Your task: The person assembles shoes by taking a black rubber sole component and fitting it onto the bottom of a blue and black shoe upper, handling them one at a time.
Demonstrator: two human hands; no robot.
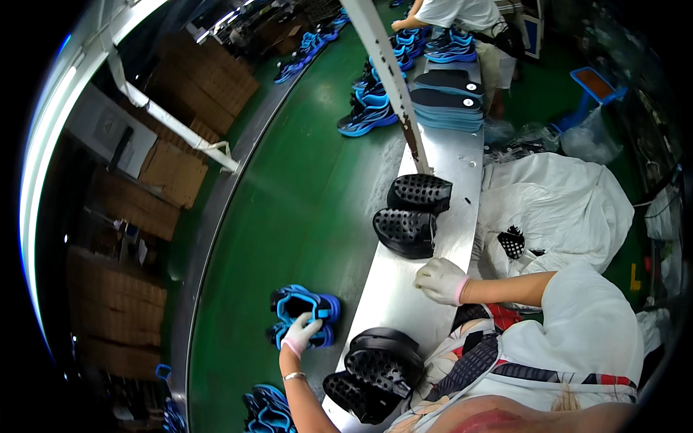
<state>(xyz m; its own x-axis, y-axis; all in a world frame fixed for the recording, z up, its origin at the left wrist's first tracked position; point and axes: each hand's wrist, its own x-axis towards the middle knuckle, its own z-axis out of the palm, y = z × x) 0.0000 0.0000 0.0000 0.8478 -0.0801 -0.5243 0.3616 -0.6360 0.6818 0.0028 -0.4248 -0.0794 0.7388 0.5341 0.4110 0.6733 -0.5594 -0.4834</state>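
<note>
My left hand [301, 333], in a white glove, closes its fingers on the collar of a blue-and-black sneaker [317, 338]. Right beside it on the green belt [253, 238] is another sneaker [297, 297] of the same look. Over the bare metal bench [390, 296] my gloved right hand [442, 280] is held with curled fingers; whatever may be inside them is hidden. Just beyond it lie two black toe-shaped plastic pieces [406, 232] covered in round dimples. Several similar black pieces [375, 368] are piled on the bench nearer my body.
More sneakers [268, 410] stand on the belt at the near left, others [368, 112] farther along. Blue-grey insoles [447, 108] are stacked on the bench behind a white post [393, 79]. A large white sack [556, 209] sits at right. Another person [462, 14] works at the far end.
</note>
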